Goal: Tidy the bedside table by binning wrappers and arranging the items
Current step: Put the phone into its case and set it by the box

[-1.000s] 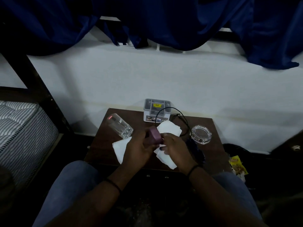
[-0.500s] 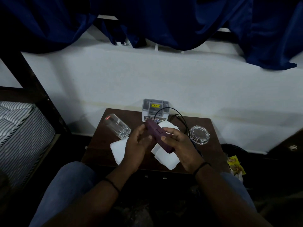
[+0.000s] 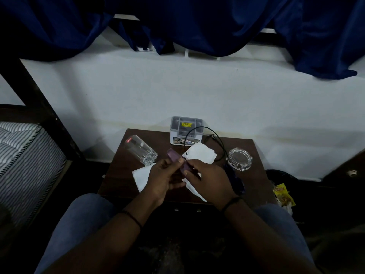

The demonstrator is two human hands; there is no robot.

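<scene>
Purple case (image 3: 178, 162) pinched between left hand (image 3: 165, 177) and right hand (image 3: 207, 179); a slip could strike the tipped glass (image 3: 140, 150) near the tabletop's left edge

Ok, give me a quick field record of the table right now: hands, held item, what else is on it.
left hand: grips purple case
right hand: grips purple case
purple case: held above the table, tilted
table: dark wood
glass: lying on its side, back left
tissues: white, under the hands
box: back edge, against the wall
cable: black, looped by the box
ashtray: clear glass, right
</scene>
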